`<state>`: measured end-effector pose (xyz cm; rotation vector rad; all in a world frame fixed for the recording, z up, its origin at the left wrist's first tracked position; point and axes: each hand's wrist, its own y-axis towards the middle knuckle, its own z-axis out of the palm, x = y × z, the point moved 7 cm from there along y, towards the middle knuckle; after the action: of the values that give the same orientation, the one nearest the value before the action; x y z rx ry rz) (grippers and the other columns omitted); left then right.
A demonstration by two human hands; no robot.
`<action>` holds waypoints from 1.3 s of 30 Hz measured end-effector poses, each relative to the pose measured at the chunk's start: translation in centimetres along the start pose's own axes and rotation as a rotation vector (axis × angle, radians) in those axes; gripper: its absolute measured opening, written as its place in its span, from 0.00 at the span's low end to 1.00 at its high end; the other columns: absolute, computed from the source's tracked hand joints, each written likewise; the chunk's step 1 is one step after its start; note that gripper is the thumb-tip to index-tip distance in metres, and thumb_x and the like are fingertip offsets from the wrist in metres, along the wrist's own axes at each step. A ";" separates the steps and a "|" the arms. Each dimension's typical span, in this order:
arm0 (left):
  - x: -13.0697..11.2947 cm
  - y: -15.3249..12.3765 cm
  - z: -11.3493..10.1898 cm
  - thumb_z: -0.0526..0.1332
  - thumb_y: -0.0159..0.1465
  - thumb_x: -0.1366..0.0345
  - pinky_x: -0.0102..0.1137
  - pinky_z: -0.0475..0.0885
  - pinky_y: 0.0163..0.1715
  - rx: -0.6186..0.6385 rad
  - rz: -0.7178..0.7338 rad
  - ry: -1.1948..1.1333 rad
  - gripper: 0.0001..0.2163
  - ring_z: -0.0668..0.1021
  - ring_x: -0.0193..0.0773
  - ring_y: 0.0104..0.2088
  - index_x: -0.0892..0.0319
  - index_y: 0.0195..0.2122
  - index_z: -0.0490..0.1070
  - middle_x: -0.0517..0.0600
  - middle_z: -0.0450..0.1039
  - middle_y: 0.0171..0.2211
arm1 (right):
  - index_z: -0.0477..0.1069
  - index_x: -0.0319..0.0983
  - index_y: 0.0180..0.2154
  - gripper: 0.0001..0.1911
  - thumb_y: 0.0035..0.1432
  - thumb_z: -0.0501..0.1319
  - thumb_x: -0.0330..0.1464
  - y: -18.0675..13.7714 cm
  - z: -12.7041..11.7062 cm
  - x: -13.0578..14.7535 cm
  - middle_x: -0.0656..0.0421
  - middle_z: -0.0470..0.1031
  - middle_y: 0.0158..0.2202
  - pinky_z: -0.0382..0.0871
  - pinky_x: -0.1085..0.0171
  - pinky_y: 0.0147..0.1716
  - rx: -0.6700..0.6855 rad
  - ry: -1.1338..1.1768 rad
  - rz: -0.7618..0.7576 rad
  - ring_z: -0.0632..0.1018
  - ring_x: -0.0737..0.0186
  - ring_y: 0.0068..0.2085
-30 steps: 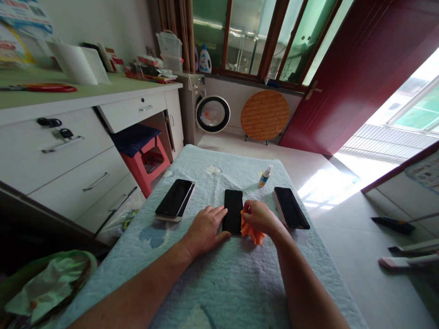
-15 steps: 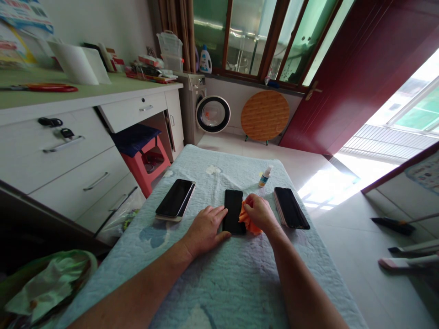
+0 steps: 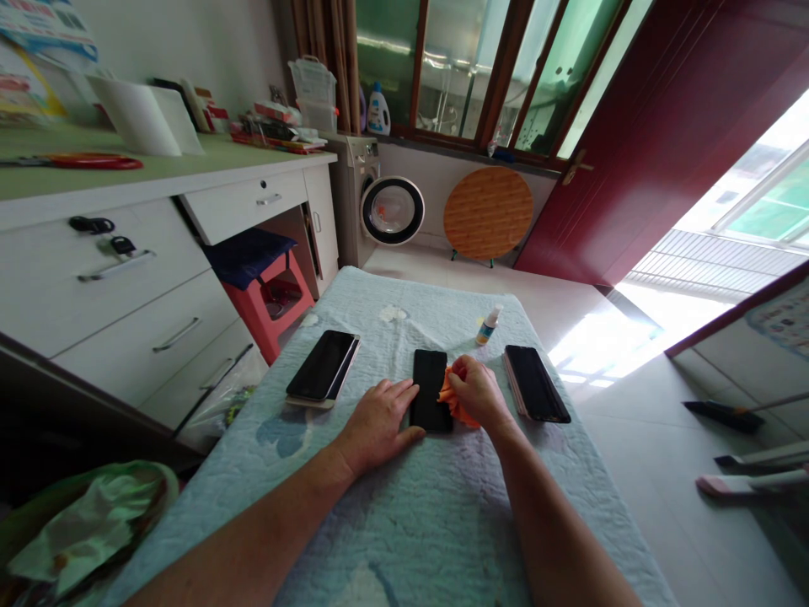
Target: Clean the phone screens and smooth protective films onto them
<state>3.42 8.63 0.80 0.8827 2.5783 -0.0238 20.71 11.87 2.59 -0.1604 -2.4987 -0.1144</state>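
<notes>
A black smartphone lies flat on the quilted pale-blue cover, its dark face up. My left hand rests beside it with fingers stretched out, fingertips against its left edge and thumb near its lower corner. Pinched in my right hand is a crumpled orange cloth, which touches the phone's right edge. To the left lies a stack of phones, and on the right another stack of phones. A small spray bottle with a white top stands beyond my right hand.
A white desk runs along the left, with a red stool under it. At the lower left is a bin holding crumpled tissue. Behind the covered surface, a washing machine has its door open; a round wooden tabletop leans nearby.
The right hand and the orange cloth have shifted very slightly up and to the left along the phone's right edge. The left hand and the phone look almost unchanged.
</notes>
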 end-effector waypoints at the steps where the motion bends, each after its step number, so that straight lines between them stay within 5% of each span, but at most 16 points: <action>1: 0.0 0.0 0.0 0.60 0.61 0.47 0.45 0.64 0.55 -0.006 0.000 -0.006 0.31 0.70 0.53 0.55 0.62 0.59 0.64 0.60 0.65 0.60 | 0.68 0.39 0.28 0.05 0.55 0.57 0.31 0.0 0.0 0.0 0.63 0.71 0.23 0.57 0.70 0.28 0.000 0.001 0.000 0.71 0.67 0.27; 17: 0.1 0.0 0.1 0.61 0.61 0.48 0.43 0.63 0.56 -0.001 -0.010 -0.004 0.31 0.69 0.53 0.55 0.64 0.60 0.63 0.59 0.65 0.60 | 0.69 0.38 0.27 0.03 0.51 0.58 0.28 0.0 0.0 -0.1 0.61 0.73 0.25 0.56 0.69 0.27 0.074 -0.075 -0.010 0.70 0.67 0.28; 39: 0.3 0.0 0.3 0.62 0.61 0.49 0.43 0.63 0.56 -0.006 -0.021 0.004 0.31 0.69 0.52 0.56 0.63 0.60 0.63 0.58 0.64 0.61 | 0.73 0.36 0.30 0.05 0.51 0.59 0.29 -0.9 0.6 0.2 0.58 0.75 0.29 0.58 0.69 0.27 0.377 -0.118 -0.004 0.72 0.66 0.29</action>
<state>3.34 8.71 0.39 0.8548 2.5898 -0.0199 20.09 11.09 2.17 -0.0049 -2.5845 0.3722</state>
